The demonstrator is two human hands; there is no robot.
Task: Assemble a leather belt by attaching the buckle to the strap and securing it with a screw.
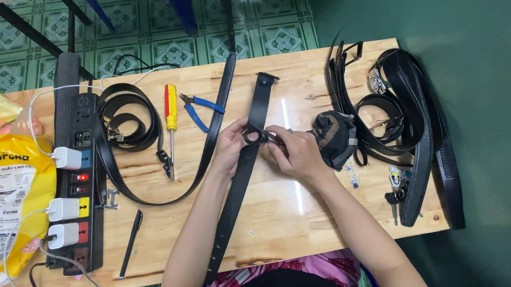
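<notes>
A long black belt [234,200] lies lengthwise down the middle of the wooden table [286,220], its far end near the back edge. My left hand [231,144] pinches the belt at its middle. My right hand [296,152] meets it from the right, and both hands grip a small black loop-handled tool [259,136] set against the belt. The tool's working end is hidden between my fingers.
A yellow-and-red screwdriver [170,117] and blue-handled pliers [201,108] lie behind my left hand. More black belts [129,120] coil at left, and another pile of belts [408,113] at right. A black power strip [78,169] with chargers, a yellow bag [10,187], a black pen [131,243], keys [396,188] and dark cloth [335,137] lie around.
</notes>
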